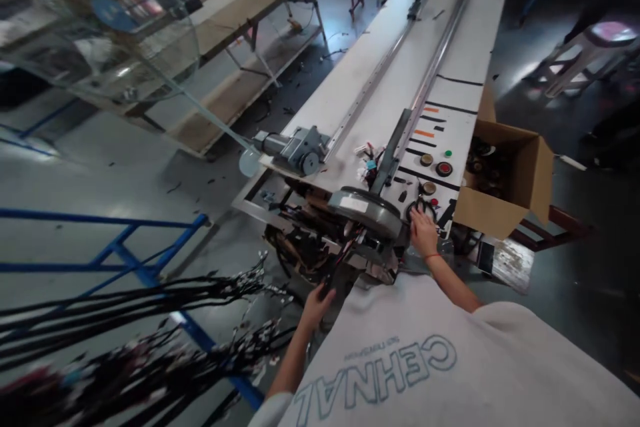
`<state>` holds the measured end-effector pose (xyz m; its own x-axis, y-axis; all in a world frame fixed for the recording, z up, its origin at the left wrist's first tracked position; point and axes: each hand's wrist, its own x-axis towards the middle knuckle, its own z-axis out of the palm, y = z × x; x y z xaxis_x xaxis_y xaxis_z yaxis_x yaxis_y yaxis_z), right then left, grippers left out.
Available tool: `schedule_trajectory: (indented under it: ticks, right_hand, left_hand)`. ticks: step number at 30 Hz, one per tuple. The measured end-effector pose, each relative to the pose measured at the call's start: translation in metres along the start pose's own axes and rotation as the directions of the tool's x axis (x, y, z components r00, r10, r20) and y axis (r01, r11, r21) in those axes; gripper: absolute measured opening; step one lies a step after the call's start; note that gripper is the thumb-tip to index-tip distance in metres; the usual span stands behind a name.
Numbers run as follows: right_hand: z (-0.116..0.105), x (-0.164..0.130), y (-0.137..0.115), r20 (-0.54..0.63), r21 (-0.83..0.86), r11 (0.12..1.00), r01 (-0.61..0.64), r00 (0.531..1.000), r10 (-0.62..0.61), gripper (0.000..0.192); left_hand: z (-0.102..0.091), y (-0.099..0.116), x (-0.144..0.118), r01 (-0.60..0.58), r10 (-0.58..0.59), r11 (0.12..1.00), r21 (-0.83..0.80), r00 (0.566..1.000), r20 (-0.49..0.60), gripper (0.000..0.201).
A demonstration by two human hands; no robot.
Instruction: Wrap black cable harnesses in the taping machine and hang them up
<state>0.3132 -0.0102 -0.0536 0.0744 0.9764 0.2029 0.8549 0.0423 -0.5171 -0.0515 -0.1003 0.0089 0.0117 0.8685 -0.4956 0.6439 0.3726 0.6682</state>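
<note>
My left hand is closed around a black-wrapped wire harness, low in front of the table's near end. From there the harness runs up towards a round grey machine head with a white label. At the table's near right corner, my right hand has its fingers on a black tape roll; how firmly they grip is hard to tell. Beside that roll lie a brown tape roll and a small red one. White connectors and coloured wires rest behind the machine head.
A long white table with metal rails stretches away. A grey motor unit sits at its left edge. An open cardboard box stands to the right. On the left, black harnesses hang over a blue frame.
</note>
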Motion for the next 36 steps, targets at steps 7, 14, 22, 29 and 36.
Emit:
schedule_trajectory:
  ticks: [7, 14, 22, 29, 36]
  right_hand:
    - [-0.026, 0.06, 0.008, -0.218, -0.027, 0.764, -0.644, 0.75, 0.625, 0.073]
    - [-0.046, 0.057, 0.025, -0.164, 0.047, 0.499, -0.866, 0.486, 0.859, 0.1]
    - [-0.042, 0.055, 0.035, -0.199, 0.059, 0.53, -0.846, 0.51, 0.837, 0.095]
    - [-0.04, 0.056, 0.033, -0.221, 0.032, 0.522, -0.853, 0.503, 0.836, 0.088]
    - [-0.046, 0.057, 0.023, -0.21, 0.038, 0.516, -0.856, 0.498, 0.841, 0.089]
  left_hand:
    - [0.009, 0.084, 0.095, -0.177, 0.222, 0.959, -0.223, 0.955, 0.195, 0.055]
    - [0.004, 0.082, 0.071, -0.184, 0.207, 0.972, -0.144, 0.965, 0.159, 0.057]
    - [0.004, 0.055, 0.037, -0.126, 0.163, 0.967, -0.221, 0.974, 0.159, 0.058]
    - [0.013, 0.052, 0.039, -0.162, 0.176, 0.962, -0.219, 0.983, 0.046, 0.056]
    - [0.015, 0.052, 0.035, -0.228, 0.229, 0.963, -0.144, 0.973, -0.006, 0.049]
